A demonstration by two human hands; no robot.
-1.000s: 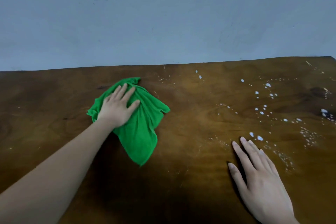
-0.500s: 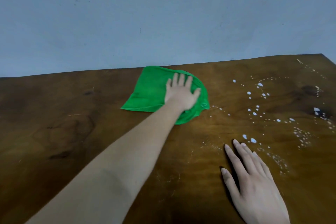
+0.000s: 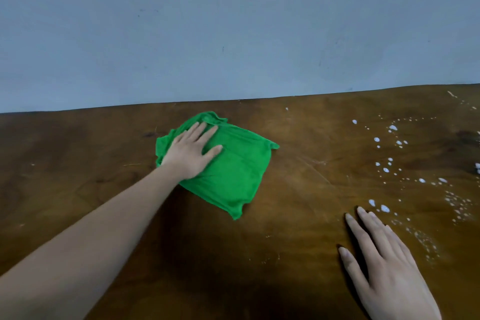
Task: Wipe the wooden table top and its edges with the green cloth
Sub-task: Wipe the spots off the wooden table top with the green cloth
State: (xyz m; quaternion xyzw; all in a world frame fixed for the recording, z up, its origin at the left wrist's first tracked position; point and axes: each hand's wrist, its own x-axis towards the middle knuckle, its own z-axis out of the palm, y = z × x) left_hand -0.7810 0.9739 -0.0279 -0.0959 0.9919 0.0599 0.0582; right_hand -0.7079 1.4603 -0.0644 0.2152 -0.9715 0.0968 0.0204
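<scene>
A green cloth (image 3: pixel 233 171) lies spread on the dark wooden table top (image 3: pixel 78 163), near the far edge at the middle. My left hand (image 3: pixel 191 152) presses flat on the cloth's upper left part, fingers together and pointing up and right. My right hand (image 3: pixel 384 262) rests flat on the bare wood at the lower right, fingers apart, holding nothing. White droplets (image 3: pixel 384 170) are scattered over the right part of the table, apart from the cloth.
A plain grey-blue wall (image 3: pixel 233 21) stands directly behind the table's far edge (image 3: pixel 259 99). Fine pale specks (image 3: pixel 426 241) mark the wood to the right of my right hand.
My left hand slid the cloth right along the far edge, then back left and toward me; the cloth now trails to the hand's right. My right hand stayed put.
</scene>
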